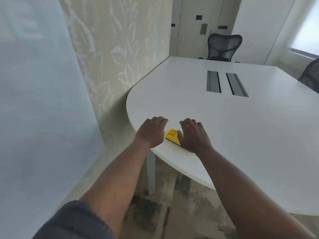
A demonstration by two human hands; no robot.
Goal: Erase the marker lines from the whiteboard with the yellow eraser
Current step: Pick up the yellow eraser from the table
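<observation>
Hands reach out over the near rounded end of a white table [207,121] in the head view. The left hand [150,132] hovers palm down at the table's edge, its fingers loosely curled and close together, gripping nothing. The right hand [194,135] lies palm down just beside it, fingers slightly spread and extended, with the thumb side touching or overlapping the yellow eraser [172,136]; whether it presses on the eraser I cannot tell. The eraser sits flat on the tabletop between the two hands, near the table's edge, its dark underside showing along the near side. A dark sleeve [74,221] covers the left upper arm at the bottom of the frame. To the left stands a pale, glossy whiteboard [34,100]; any marker lines on it are too blurred to make out. Two dark slots [226,82] are cut into the table's middle. A black mesh chair [223,47] stands at the far end, another chair [310,75] at the right edge.
</observation>
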